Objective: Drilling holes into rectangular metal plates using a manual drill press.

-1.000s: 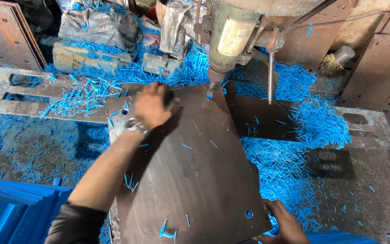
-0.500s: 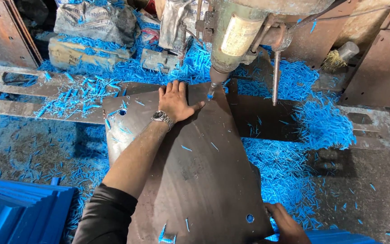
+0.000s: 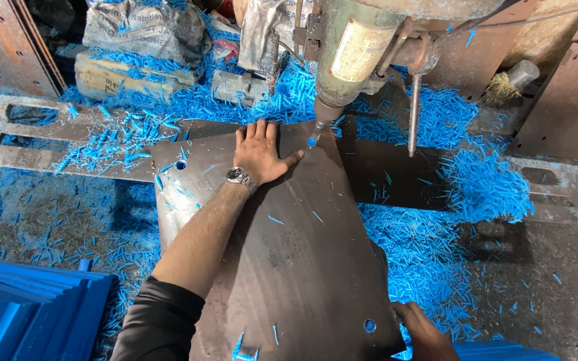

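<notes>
My left hand (image 3: 260, 152) flat and released on the dark steel plate (image 3: 289, 261), plate's far corner under the drill bit (image 3: 315, 134), my right hand (image 3: 423, 329) grasping its near edge, blue shavings (image 3: 429, 261) around

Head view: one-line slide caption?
Left hand flat on steel plate under drill; right hand grips its corner.

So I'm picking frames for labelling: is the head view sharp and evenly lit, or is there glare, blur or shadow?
Head view: sharp overall, no motion blur on the left hand or metal plate; light is soft and even, with only a dull sheen on the plate; the drill press head casts mild shadow; the right hand is cropped at the bottom edge.
</notes>
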